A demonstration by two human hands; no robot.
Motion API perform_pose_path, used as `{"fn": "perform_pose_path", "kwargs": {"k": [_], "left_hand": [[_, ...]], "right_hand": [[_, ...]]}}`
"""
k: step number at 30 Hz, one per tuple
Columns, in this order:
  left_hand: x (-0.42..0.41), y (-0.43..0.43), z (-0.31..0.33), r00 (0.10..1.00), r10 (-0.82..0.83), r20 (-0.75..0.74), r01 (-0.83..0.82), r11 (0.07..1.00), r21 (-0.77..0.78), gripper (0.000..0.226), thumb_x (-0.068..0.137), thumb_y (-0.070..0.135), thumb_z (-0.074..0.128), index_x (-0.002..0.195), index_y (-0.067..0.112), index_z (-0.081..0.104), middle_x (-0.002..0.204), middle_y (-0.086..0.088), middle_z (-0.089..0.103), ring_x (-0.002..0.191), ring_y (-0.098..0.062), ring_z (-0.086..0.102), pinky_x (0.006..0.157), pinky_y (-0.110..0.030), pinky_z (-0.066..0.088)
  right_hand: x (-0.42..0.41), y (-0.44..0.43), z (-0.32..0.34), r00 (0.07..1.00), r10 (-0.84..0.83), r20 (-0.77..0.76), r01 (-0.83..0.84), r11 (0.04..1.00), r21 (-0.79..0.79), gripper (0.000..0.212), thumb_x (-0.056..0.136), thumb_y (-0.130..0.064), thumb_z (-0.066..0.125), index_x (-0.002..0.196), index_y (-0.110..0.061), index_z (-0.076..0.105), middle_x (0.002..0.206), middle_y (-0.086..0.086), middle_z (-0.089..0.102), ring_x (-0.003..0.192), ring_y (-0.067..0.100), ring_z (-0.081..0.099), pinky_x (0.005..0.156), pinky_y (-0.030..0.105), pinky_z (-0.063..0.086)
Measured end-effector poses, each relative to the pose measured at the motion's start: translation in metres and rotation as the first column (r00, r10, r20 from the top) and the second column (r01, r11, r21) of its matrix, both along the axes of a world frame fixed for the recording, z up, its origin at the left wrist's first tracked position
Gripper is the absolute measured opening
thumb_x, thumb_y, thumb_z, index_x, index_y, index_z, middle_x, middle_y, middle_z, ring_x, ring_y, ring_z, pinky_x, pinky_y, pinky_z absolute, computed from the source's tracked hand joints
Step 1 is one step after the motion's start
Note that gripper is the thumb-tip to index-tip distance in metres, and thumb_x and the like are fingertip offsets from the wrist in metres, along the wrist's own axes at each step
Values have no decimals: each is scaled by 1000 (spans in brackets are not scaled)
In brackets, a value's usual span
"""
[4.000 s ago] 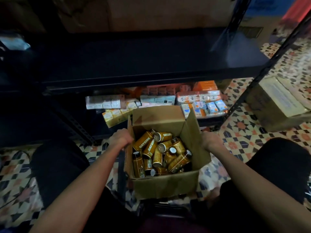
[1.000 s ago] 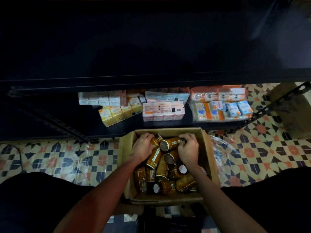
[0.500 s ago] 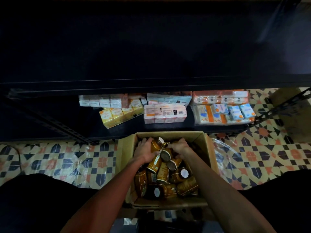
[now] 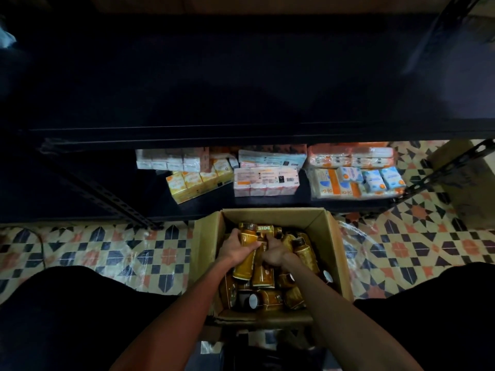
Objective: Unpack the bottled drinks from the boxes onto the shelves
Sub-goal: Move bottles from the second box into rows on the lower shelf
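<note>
An open cardboard box (image 4: 333, 253) sits on the tiled floor between my knees, full of several gold-labelled drink bottles lying jumbled. My left hand (image 4: 235, 249) grips one upright gold bottle (image 4: 247, 259) near the box's far left. My right hand (image 4: 274, 254) is beside it, fingers curled round another bottle (image 4: 263, 274) in the pile. More bottles (image 4: 305, 254) lie to the right of my hands. The wide dark shelf (image 4: 241, 84) stretches above the box, bare.
The lower shelf (image 4: 267, 202) behind the box holds yellow, pink and blue-and-orange packs (image 4: 265, 180). A slanted black metal post (image 4: 107, 195) stands at left, another at right. A second cardboard box (image 4: 466, 180) sits on the floor at far right.
Both hands went from the box's sides into the pile and closed round bottles; the left one now lifts a bottle upright. The view has moved closer to the shelf.
</note>
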State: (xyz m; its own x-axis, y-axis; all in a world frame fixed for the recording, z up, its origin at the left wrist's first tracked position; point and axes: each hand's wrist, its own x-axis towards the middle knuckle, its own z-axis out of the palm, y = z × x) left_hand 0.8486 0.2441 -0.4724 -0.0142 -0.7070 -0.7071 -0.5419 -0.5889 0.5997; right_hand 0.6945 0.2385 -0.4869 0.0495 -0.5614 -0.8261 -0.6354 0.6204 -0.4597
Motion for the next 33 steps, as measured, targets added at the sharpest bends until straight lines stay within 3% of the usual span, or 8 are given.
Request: {"fn": "perform_pose_path", "kwargs": {"k": [6, 10, 14, 18, 21, 26, 31, 33], "left_hand": [[-1, 28, 7, 991, 67, -119, -63, 997, 35, 80, 92, 55, 55, 154, 37, 7, 156, -6, 37, 138, -32, 43, 113, -56, 34], [13, 35, 6, 987, 22, -158, -14, 998, 55, 72, 91, 53, 53, 151, 40, 15, 147, -5, 49, 129, -27, 52, 109, -57, 40], [15, 32, 23, 993, -58, -99, 55, 998, -29, 65, 90, 32, 69, 145, 30, 33, 139, 1, 54, 128, -22, 52, 108, -47, 42], [18, 31, 30, 990, -142, -7, 140, 980, -142, 76, 69, 34, 88, 132, 27, 46, 130, 5, 59, 122, -16, 55, 105, -38, 44], [21, 30, 35, 973, -228, 36, 230, 949, -213, 70, 64, 28, 92, 119, 31, 48, 120, 9, 63, 114, -14, 58, 100, -38, 48], [20, 13, 72, 943, -316, 103, 331, 872, -359, 56, 62, 26, 92, 105, 28, 56, 104, 13, 65, 100, -8, 62, 93, -40, 53], [20, -16, 142, 928, -348, 134, 364, 769, -525, 72, 59, 40, 91, 122, 30, 58, 117, 13, 65, 109, -7, 60, 95, -32, 50], [23, -28, 176, 923, -361, 133, 368, 726, -581, 65, 60, 39, 91, 116, 30, 59, 112, 13, 65, 103, -3, 62, 90, -29, 52]], "right_hand": [[-16, 11, 15, 978, -138, 157, 146, 988, -42, 57, 97, -15, 60, 148, -26, 38, 110, -2, 61, 98, 15, 62, 74, 30, 50], [-18, 17, 19, 982, -89, 167, 105, 990, -91, 72, 88, -16, 74, 149, -28, 38, 113, -3, 63, 107, 17, 61, 97, 43, 53], [-22, 24, 26, 989, -22, 149, 47, 985, -164, 66, 78, -22, 85, 133, -27, 47, 120, -2, 55, 113, 18, 54, 78, 28, 48], [-24, 28, 30, 995, 39, 92, -13, 963, -268, 68, 62, -30, 94, 109, -31, 46, 121, 0, 62, 113, 21, 60, 96, 42, 54], [-28, 32, 39, 993, 104, 55, -75, 919, -388, 68, 53, -39, 96, 102, -37, 50, 112, -5, 66, 106, 16, 63, 96, 43, 54], [-31, 27, 98, 990, 133, 56, -81, 833, -547, 61, 57, -31, 96, 106, -34, 60, 104, -10, 70, 101, 7, 64, 93, 38, 56], [-36, 9, 168, 984, 158, 87, -53, 713, -699, 57, 63, -29, 93, 108, -33, 60, 105, -14, 70, 100, 3, 65, 93, 37, 56], [-37, 3, 202, 983, 162, 87, -44, 669, -742, 55, 65, -31, 92, 109, -35, 59, 107, -15, 68, 100, 1, 63, 86, 30, 55]]}}
